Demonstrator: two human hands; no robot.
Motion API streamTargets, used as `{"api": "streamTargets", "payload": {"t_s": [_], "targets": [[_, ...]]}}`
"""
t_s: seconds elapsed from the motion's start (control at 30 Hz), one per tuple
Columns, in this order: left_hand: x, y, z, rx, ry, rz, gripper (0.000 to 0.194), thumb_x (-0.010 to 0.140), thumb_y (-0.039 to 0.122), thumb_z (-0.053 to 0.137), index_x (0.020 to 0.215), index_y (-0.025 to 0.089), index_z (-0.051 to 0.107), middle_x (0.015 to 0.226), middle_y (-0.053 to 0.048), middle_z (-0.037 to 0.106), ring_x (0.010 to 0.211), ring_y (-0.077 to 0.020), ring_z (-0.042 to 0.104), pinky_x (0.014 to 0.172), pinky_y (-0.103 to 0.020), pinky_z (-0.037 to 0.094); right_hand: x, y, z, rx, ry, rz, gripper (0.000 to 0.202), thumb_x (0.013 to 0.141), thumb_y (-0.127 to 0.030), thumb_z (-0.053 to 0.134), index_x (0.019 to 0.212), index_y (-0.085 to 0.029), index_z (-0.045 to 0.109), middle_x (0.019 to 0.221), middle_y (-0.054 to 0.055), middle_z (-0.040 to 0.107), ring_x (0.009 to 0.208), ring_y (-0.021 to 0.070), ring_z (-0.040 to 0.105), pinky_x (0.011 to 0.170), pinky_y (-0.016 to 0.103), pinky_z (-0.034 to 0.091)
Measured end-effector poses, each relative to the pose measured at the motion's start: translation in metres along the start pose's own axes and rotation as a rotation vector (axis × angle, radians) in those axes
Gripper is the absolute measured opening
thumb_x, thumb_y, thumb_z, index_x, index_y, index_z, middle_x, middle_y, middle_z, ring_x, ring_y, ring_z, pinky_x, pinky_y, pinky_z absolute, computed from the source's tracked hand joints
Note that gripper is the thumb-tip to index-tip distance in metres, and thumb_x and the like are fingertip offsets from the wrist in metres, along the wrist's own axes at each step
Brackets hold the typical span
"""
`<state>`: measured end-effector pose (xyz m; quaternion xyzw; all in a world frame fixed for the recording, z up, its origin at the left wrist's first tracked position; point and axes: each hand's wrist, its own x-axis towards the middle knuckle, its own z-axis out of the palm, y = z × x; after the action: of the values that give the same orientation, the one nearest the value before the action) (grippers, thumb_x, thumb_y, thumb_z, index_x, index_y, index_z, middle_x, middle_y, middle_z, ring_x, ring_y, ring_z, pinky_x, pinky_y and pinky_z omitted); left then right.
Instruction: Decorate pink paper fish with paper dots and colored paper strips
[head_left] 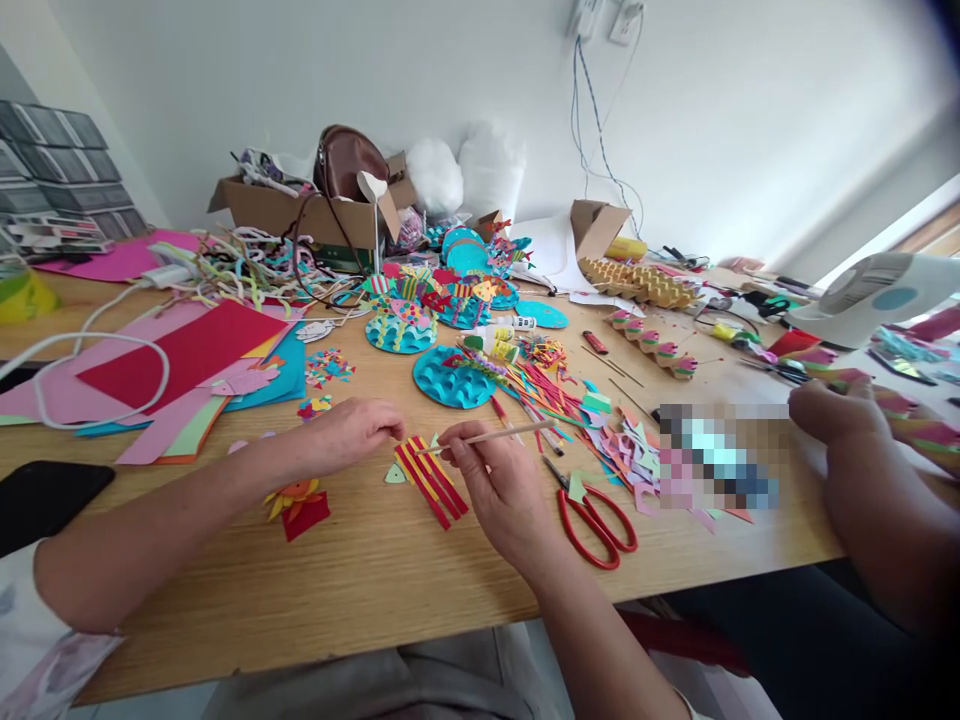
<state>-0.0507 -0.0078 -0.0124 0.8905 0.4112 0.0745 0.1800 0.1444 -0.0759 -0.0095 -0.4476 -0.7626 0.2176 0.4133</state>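
My right hand (501, 490) pinches a thin wooden stick (517, 433), whose left end reaches over a striped red and yellow paper piece (433, 485). That piece lies flat on the table. My left hand (358, 432) hovers at the paper's upper left, fingers curled together; whatever lies between the fingertips is too small or hidden. A small pale green paper triangle (394, 474) is beside the stripes. Below my left wrist are a yellow-orange paper flower (294, 497) and a red paper scrap (307, 517). Red-handled scissors (598, 522) rest to the right of my right hand.
Blue round bases with paper fish (401, 330) stand behind my hands, near glue bottles (501, 345) and paper strips (536, 385). Coloured sheets (187, 355) and a phone (52, 503) are left. Another person's hand (847, 430) is at right, beside paper scraps (622, 448).
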Motion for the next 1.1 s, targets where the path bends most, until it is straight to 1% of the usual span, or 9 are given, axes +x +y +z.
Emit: {"api": "streamTargets", "payload": {"t_s": [0.13,0.3,0.4,0.57,0.67,0.8,0.93,1.1], "targets": [[0.007,0.004,0.007,-0.031,-0.005,0.020,0.017,0.078,0.015,0.045,0.080,0.017,0.062,0.081,-0.001,0.063,0.076,-0.0139,0.056,0.066,-0.021,0.039,0.003,-0.001,0.000,-0.018,-0.026,-0.035,0.018,0.087,-0.018,0.040,0.080,-0.017,0.057,0.076,0.004,0.063,0.071,0.0137,0.058,0.064,0.023,0.042],[0.013,0.009,0.013,-0.064,-0.037,0.039,0.019,0.078,0.010,0.044,0.079,0.016,0.061,0.080,-0.001,0.063,0.077,-0.0136,0.056,0.069,-0.021,0.038,0.001,0.001,0.003,-0.034,-0.041,-0.044,0.018,0.087,-0.017,0.040,0.080,-0.017,0.057,0.075,0.004,0.062,0.070,0.0135,0.057,0.063,0.022,0.041],[0.014,0.008,0.017,-0.079,-0.047,0.040,0.018,0.077,0.010,0.044,0.078,0.016,0.061,0.077,0.000,0.062,0.074,-0.0130,0.056,0.067,-0.020,0.039,-0.003,0.002,0.001,-0.036,-0.047,-0.035,0.018,0.087,-0.017,0.039,0.082,-0.017,0.057,0.076,0.004,0.062,0.072,0.0138,0.058,0.064,0.022,0.041],[0.014,0.007,0.017,-0.101,-0.048,0.039,0.016,0.078,0.013,0.045,0.078,0.016,0.061,0.079,-0.001,0.062,0.074,-0.0135,0.055,0.065,-0.020,0.039,-0.013,-0.002,-0.007,-0.068,-0.086,0.003,0.019,0.088,-0.018,0.038,0.083,-0.017,0.056,0.075,0.005,0.062,0.070,0.0147,0.058,0.063,0.024,0.041],[0.013,0.007,0.016,-0.110,-0.048,0.037,0.016,0.078,0.014,0.044,0.078,0.016,0.060,0.080,-0.001,0.062,0.075,-0.0135,0.055,0.066,-0.021,0.039,-0.016,-0.005,-0.010,-0.065,-0.076,0.006,0.018,0.088,-0.018,0.038,0.083,-0.018,0.056,0.075,0.004,0.063,0.070,0.0146,0.058,0.063,0.024,0.041],[0.012,0.007,0.018,-0.116,-0.040,0.020,0.016,0.078,0.013,0.043,0.079,0.016,0.059,0.079,-0.001,0.062,0.075,-0.0133,0.055,0.067,-0.021,0.039,-0.011,-0.004,-0.007,-0.057,-0.047,-0.015,0.017,0.088,-0.019,0.039,0.085,-0.018,0.056,0.078,0.005,0.064,0.073,0.0150,0.059,0.064,0.024,0.042],[0.013,0.005,0.022,-0.121,-0.022,-0.003,0.014,0.076,0.012,0.044,0.078,0.017,0.057,0.075,0.001,0.061,0.072,-0.0133,0.055,0.064,-0.020,0.038,-0.002,-0.002,-0.002,-0.073,-0.048,-0.056,0.018,0.087,-0.017,0.039,0.082,-0.018,0.056,0.080,0.005,0.064,0.075,0.0148,0.059,0.065,0.024,0.042],[0.014,0.004,0.027,-0.131,0.004,0.004,0.010,0.073,0.012,0.047,0.077,0.018,0.055,0.081,0.000,0.061,0.079,-0.0148,0.055,0.069,-0.022,0.038,0.001,-0.003,0.002,-0.062,-0.054,-0.064,0.018,0.087,-0.018,0.039,0.081,-0.017,0.057,0.077,0.004,0.064,0.073,0.0143,0.058,0.064,0.023,0.042]]}}
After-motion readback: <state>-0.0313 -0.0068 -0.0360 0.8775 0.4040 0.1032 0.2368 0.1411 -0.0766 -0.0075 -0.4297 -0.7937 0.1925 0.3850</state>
